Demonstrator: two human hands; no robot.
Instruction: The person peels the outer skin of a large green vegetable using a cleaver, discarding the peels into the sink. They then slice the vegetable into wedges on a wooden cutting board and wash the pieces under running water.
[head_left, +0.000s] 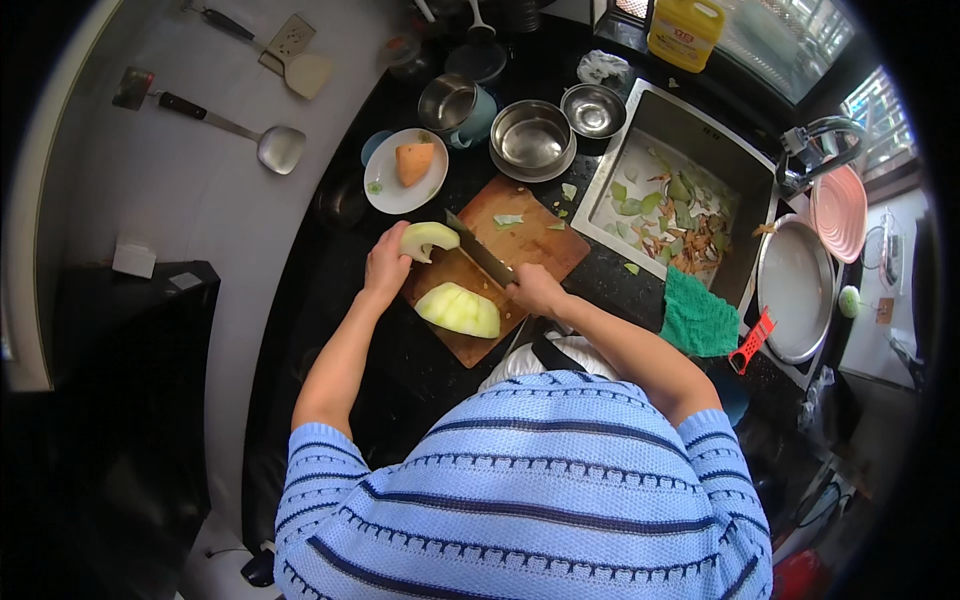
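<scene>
My left hand grips a peeled, hollowed piece of pale green gourd or melon at the left side of a wooden cutting board. In my right hand is the handle of a kitchen knife. Its dark blade slants across the board, its far end close to the held piece; I cannot tell if they touch. A second peeled piece lies on the near part of the board. Scraps of green peel are scattered on the board's far half.
Left of the board's far end, a white plate holds an orange-fleshed vegetable chunk. Metal bowls and a pot stand behind. The sink at right contains peelings. A green cloth and red peeler lie nearby.
</scene>
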